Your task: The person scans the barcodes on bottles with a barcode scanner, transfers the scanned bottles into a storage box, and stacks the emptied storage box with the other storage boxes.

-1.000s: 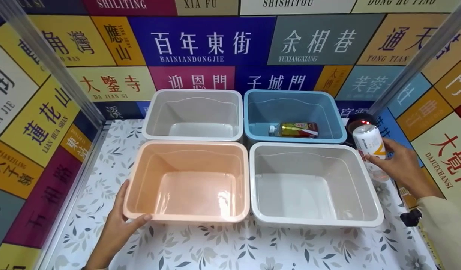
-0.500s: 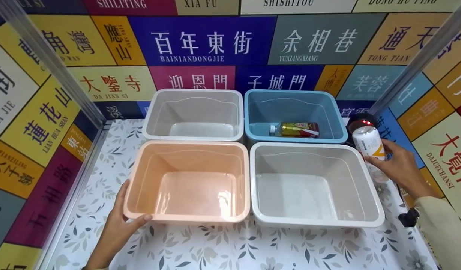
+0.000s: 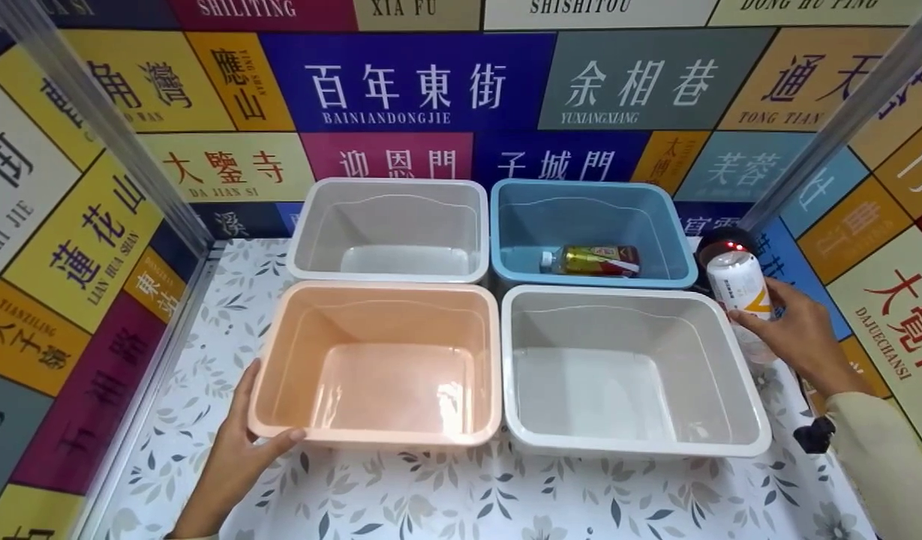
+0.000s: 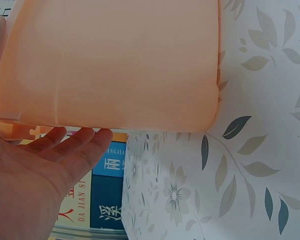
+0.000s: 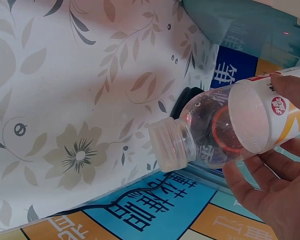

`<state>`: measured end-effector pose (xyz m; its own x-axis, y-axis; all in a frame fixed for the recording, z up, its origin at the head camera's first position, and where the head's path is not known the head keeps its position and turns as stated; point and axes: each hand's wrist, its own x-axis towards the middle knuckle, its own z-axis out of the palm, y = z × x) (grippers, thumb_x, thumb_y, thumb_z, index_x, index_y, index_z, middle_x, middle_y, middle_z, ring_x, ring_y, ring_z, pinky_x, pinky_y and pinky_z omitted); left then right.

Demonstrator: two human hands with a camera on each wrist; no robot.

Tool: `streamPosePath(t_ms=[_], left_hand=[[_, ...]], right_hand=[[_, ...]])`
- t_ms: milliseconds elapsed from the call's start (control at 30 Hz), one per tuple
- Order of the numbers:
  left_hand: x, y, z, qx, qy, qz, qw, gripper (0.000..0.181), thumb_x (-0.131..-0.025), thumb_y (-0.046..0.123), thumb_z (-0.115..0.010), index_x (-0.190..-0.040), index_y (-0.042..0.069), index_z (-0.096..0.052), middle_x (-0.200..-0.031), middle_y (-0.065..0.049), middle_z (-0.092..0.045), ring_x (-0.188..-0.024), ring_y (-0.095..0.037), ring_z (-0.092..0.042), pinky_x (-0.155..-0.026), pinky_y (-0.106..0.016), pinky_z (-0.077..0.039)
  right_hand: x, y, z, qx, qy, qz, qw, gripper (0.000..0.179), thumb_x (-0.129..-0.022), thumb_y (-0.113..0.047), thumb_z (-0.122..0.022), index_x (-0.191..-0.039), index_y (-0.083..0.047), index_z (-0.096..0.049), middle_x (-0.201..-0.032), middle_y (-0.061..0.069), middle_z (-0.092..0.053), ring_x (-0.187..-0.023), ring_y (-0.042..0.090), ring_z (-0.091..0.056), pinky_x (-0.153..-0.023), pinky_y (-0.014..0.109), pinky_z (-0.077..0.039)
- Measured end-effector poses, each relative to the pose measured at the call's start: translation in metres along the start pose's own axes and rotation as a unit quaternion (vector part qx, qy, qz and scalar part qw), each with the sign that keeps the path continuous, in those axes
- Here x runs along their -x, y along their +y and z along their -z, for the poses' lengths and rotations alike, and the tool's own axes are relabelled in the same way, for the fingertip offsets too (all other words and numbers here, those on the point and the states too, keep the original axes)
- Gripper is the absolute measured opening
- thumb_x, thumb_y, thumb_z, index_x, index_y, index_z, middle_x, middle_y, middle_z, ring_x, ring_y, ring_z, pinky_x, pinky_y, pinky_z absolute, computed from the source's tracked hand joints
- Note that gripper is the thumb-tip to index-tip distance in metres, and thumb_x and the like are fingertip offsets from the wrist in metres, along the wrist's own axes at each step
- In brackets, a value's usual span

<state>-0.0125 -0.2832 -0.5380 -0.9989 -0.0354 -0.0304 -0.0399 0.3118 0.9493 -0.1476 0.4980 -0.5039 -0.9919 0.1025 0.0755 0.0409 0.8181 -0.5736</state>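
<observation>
My right hand [image 3: 802,337] grips a clear plastic bottle [image 3: 740,289] with a white label, beyond the right side of the bins. The bottle tilts base up; its capped end [image 5: 167,145] shows in the right wrist view, pointing away from the palm. Thumb and fingers wrap the labelled part. At the near left corner of a peach plastic bin [image 3: 374,437], my left hand [image 3: 239,442] holds on, its thumb over the front rim and its fingers along the outer left side. In the left wrist view, those fingers [image 4: 85,150] touch the bin's outer wall.
A round black device [image 3: 723,241] with red lights stands just behind the bottle. Beside the peach bin are a near grey bin [image 3: 633,442], a far grey bin [image 3: 389,276] and a blue bin [image 3: 592,280]. A drink bottle [image 3: 599,260] lies in the blue bin. Printed panels enclose the table.
</observation>
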Motion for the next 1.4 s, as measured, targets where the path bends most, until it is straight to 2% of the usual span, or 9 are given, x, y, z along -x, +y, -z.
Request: streamPosePath(t_ms=[100, 200, 267, 433, 533, 667, 1133, 1333, 1400], left_hand=[[0.0, 0.0, 0.0, -0.004, -0.001, -0.006, 1.0, 0.12, -0.092, 0.01, -0.09, -0.179, 0.028, -0.01, -0.179, -0.019, -0.027, -0.144, -0.04, -0.05, -0.099, -0.017, -0.053], [0.001, 0.001, 0.0, -0.004, -0.002, -0.009, 1.0, 0.12, -0.092, 0.007, -0.089, -0.179, 0.028, -0.01, -0.179, -0.02, -0.025, -0.145, -0.04, -0.05, -0.098, -0.016, -0.053], [0.001, 0.001, 0.0, -0.003, -0.003, -0.009, 0.9999, 0.12, -0.092, 0.006, -0.089, -0.179, 0.027, -0.01, -0.179, -0.02, -0.025, -0.145, -0.04, -0.049, -0.098, -0.016, -0.053], [0.001, 0.001, 0.0, -0.004, -0.005, -0.003, 1.0, 0.119, -0.093, 0.008, -0.089, -0.179, 0.028, -0.009, -0.18, -0.02, -0.024, -0.146, -0.04, -0.049, -0.098, -0.016, -0.053], [0.001, 0.001, 0.0, -0.003, -0.005, -0.001, 1.0, 0.119, -0.093, 0.008, -0.089, -0.179, 0.029, -0.009, -0.18, -0.019, -0.024, -0.146, -0.04, -0.048, -0.099, -0.015, -0.052], [0.001, 0.001, 0.001, 0.0, -0.007, -0.001, 1.0, 0.119, -0.094, 0.007, -0.088, -0.179, 0.029, -0.008, -0.18, -0.02, -0.024, -0.146, -0.04, -0.048, -0.099, -0.015, -0.052], [0.001, 0.001, 0.0, 0.013, -0.008, -0.005, 0.9999, 0.119, -0.093, 0.006, -0.088, -0.179, 0.03, -0.009, -0.179, -0.02, -0.025, -0.145, -0.039, -0.05, -0.1, -0.017, -0.053], [0.0, 0.001, 0.0, 0.013, -0.009, -0.003, 0.9999, 0.119, -0.093, 0.007, -0.089, -0.179, 0.031, -0.009, -0.18, -0.018, -0.023, -0.147, -0.038, -0.048, -0.101, -0.016, -0.052], [0.001, 0.001, 0.0, 0.009, -0.007, -0.003, 0.9999, 0.119, -0.093, 0.007, -0.088, -0.179, 0.031, -0.01, -0.18, -0.018, -0.023, -0.146, -0.038, -0.049, -0.101, -0.016, -0.052]], right_hand=[[0.0, -0.004, 0.004, 0.006, 0.018, 0.016, 0.9997, 0.083, -0.1, -0.037, -0.084, -0.161, 0.005, -0.047, -0.146, 0.036, -0.06, -0.123, 0.055, -0.061, -0.097, 0.042, -0.063], [-0.001, -0.008, 0.008, 0.015, 0.036, 0.026, 0.9989, 0.079, -0.099, -0.034, -0.086, -0.158, 0.006, -0.051, -0.142, 0.036, -0.063, -0.12, 0.053, -0.063, -0.084, 0.01, -0.046], [-0.001, -0.012, 0.01, 0.015, 0.041, 0.024, 0.9987, 0.079, -0.099, -0.033, -0.086, -0.158, 0.006, -0.051, -0.143, 0.036, -0.062, -0.121, 0.053, -0.063, -0.089, 0.017, -0.052], [-0.001, -0.019, 0.015, 0.015, 0.047, 0.021, 0.9986, 0.08, -0.098, -0.032, -0.087, -0.159, 0.006, -0.05, -0.146, 0.036, -0.061, -0.122, 0.055, -0.062, -0.101, 0.07, -0.055], [-0.001, -0.023, 0.018, 0.013, 0.051, 0.03, 0.9982, 0.078, -0.098, -0.031, -0.088, -0.158, 0.005, -0.052, -0.144, 0.035, -0.062, -0.118, 0.055, -0.064, -0.093, 0.031, -0.062], [-0.001, -0.027, 0.022, 0.01, 0.056, 0.044, 0.9974, 0.076, -0.098, -0.028, -0.088, -0.158, 0.004, -0.053, -0.14, 0.035, -0.064, -0.109, 0.053, -0.067, -0.074, -0.004, -0.033], [-0.001, -0.055, 0.032, 0.009, 0.066, 0.07, 0.9953, 0.081, -0.097, -0.03, -0.089, -0.162, -0.002, -0.051, -0.147, 0.032, -0.061, -0.125, 0.057, -0.062, -0.08, -0.003, -0.037], [0.0, -0.066, 0.035, 0.017, 0.063, 0.072, 0.9953, 0.082, -0.097, -0.034, -0.088, -0.164, -0.007, -0.05, -0.15, 0.03, -0.061, -0.131, 0.056, -0.059, -0.104, 0.053, -0.058], [0.001, -0.069, 0.036, 0.018, 0.064, 0.071, 0.9952, 0.081, -0.097, -0.032, -0.088, -0.163, -0.005, -0.05, -0.149, 0.031, -0.06, -0.131, 0.055, -0.059, -0.103, 0.043, -0.06]])
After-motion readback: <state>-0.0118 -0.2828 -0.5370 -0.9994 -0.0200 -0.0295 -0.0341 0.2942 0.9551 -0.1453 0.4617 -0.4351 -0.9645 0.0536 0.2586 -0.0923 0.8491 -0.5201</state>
